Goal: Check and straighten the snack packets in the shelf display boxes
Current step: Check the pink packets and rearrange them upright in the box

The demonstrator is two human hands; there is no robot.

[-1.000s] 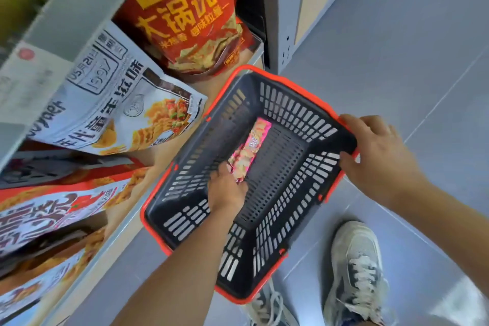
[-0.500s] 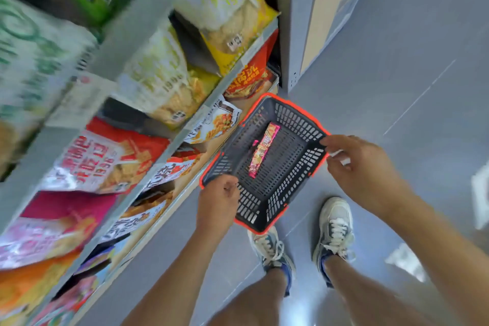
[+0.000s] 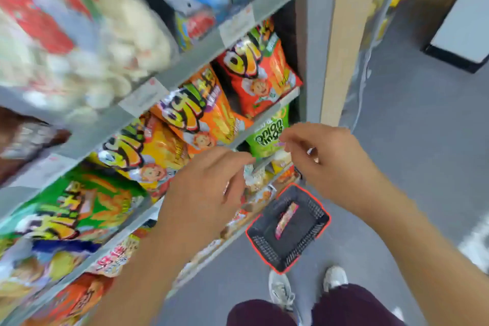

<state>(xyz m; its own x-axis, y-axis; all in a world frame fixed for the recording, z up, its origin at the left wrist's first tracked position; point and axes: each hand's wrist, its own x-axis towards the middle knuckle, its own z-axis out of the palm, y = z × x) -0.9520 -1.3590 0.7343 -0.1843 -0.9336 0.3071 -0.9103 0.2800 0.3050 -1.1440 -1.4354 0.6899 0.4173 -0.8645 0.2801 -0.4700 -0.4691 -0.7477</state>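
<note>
Left hand [image 3: 203, 193] was raised in front of the shelf, fingers loosely curled with nothing visible in them, index tip at the shelf's front edge. Right hand [image 3: 328, 161] was up beside it, the two apart, fingertips drawn together at the lower right corner of the green onion-rings snack packet [image 3: 267, 137] (too blurred to tell whether it pinched the packet or only touched it).

Just past the hands, that green packet stood upright at the right end of its grey metal shelf [image 3: 264, 160]. One shelf up stood a leaning row: a yellow-orange cartoon snack packet [image 3: 148, 151], an orange cartoon snack packet [image 3: 195, 114] and a red-orange cartoon snack packet [image 3: 259, 71], overlapping from left to right. A green cartoon snack packet [image 3: 71, 209] sat lower left, heavily blurred.

Further down, a black plastic basket with a red rim [image 3: 327, 219] sat on the grey floor [image 3: 423, 140] against the shelf base, with one long pink snack packet [image 3: 287, 219] lying flat inside. Two grey-white sneakers [image 3: 281, 291] stood just in front of the basket.
</note>
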